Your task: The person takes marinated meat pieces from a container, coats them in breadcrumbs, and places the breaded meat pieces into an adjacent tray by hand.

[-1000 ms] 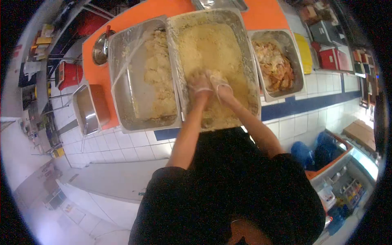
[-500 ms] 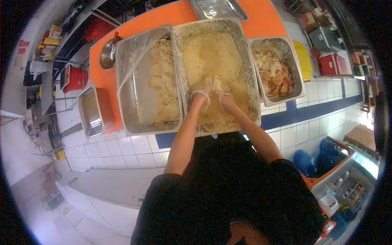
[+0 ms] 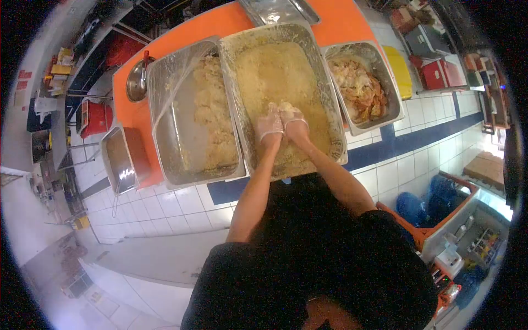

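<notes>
A deep metal tray of pale yellow breading powder stands in front of me on an orange counter. Both my hands are in it, side by side, in thin clear gloves coated with powder. My left hand and my right hand almost touch, around a pale coated lump at the fingertips. Powder and blur hide how the fingers lie. To the left, a metal tray partly under clear film holds coated pieces. On the right, a smaller metal pan holds raw, reddish marinated pieces.
On the orange counter, a round metal bowl with a red-handled utensil lies at the left. A metal container hangs by the left edge. Behind is another metal tray. A yellow object and blue bottles are at the right.
My hands have moved within the powder, first toward me, then slightly away, and are now closer together. The whole view has shifted slightly.
</notes>
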`<action>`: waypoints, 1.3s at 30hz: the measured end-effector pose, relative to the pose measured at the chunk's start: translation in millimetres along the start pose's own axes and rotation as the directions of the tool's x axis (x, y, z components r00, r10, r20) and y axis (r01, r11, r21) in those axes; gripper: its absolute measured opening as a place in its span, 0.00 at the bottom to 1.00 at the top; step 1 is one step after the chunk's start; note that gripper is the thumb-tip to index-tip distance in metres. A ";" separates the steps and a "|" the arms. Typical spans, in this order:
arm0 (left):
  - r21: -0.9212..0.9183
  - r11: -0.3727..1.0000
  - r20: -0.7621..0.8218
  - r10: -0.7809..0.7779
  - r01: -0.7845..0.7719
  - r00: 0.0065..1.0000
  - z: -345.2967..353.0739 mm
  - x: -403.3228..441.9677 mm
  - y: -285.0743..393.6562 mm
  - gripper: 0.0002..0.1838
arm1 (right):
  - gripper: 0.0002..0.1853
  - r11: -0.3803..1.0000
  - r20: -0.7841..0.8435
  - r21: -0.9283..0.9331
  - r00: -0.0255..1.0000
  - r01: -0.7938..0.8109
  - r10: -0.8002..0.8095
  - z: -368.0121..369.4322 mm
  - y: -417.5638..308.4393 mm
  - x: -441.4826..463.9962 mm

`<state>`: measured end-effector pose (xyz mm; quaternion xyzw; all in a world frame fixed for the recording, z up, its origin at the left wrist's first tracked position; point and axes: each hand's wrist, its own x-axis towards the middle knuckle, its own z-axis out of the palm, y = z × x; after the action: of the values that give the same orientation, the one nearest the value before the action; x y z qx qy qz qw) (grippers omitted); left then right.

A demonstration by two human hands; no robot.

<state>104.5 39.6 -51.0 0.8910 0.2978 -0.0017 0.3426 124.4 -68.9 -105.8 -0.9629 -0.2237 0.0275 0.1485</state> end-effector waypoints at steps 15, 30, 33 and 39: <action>0.080 0.969 0.644 0.130 -0.236 0.754 5.9 31.3 -56.5 0.24 | 0.23 0.931 0.282 0.022 0.891 0.365 -0.356 -48.3 79.5 -59.4; -0.413 0.830 0.863 0.224 0.376 0.453 -91.9 23.2 52.7 0.11 | 0.25 -0.650 0.473 0.734 0.837 -0.200 0.277 -159.2 -14.5 -71.5; -0.472 0.710 0.868 0.272 0.523 0.415 -95.3 25.8 40.1 0.13 | 0.21 -0.355 0.334 0.915 0.856 -0.193 0.394 -140.3 -15.2 -74.1; -0.658 0.601 0.726 0.349 0.453 0.593 -43.3 43.0 -22.3 0.18 | 0.20 0.920 -0.105 0.108 0.915 -0.378 0.389 -107.0 -17.8 -74.9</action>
<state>119.2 102.0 -40.3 0.5258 0.1069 -0.2812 0.7956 62.3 -115.8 0.6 -0.9806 -0.0196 0.0057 0.1952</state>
